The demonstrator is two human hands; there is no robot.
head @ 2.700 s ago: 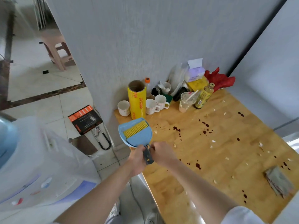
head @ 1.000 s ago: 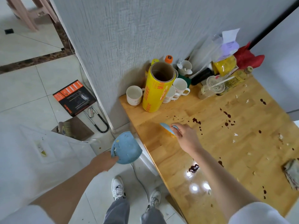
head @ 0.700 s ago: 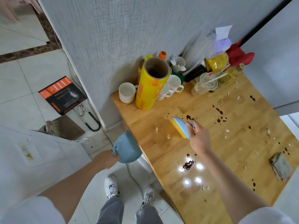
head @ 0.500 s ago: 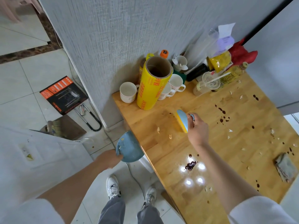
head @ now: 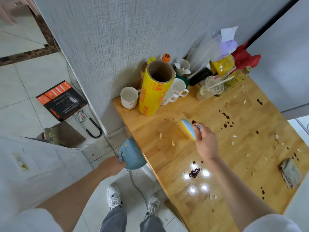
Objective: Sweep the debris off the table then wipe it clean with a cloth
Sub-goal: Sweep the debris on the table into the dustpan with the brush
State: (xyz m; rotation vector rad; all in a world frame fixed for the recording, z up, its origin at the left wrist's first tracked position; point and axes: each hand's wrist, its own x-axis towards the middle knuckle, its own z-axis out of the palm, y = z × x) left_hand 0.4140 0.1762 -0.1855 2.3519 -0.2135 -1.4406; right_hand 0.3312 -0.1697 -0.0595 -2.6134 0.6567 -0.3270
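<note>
The right hand (head: pixel 206 142) is gripping the brush (head: pixel 188 128) on the table (head: pixel 250 190) while the left hand (head: pixel 111 165) is gripping the dustpan (head: pixel 132 156) at its edge, so sweeping is barely starting: debris (head: pixel 173 143), dark stains (head: pixel 194 172) and the untouched cloth (head: pixel 291 174) are all waiting.

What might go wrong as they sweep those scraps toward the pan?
The brush may drag through the dark liquid spots, smearing them across the table. The dustpan in the left hand sits just beside the edge, so scraps could miss it.
</note>
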